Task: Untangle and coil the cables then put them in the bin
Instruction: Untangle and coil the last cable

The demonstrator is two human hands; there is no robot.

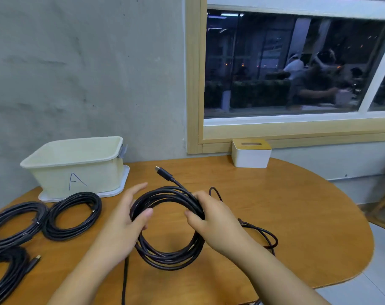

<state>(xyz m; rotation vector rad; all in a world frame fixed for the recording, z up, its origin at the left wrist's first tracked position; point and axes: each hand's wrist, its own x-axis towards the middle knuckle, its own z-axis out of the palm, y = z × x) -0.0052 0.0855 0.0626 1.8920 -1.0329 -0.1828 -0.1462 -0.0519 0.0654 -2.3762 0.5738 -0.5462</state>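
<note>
A black cable coil lies in the middle of the wooden table, its plug end sticking up toward the wall. My left hand holds the coil's left side, thumb over the strands. My right hand grips the coil's right side. A loose stretch of the same cable trails off to the right. Three finished black coils sit at the left: one in front of the bin, one beside it, one at the near edge. The cream bin, marked "A", stands at the back left.
The bin rests on a white lid against the grey wall. A white tissue box with a wooden top stands at the back under the window. Another cable strand runs off the table's near edge. The table's rounded edge curves at the right.
</note>
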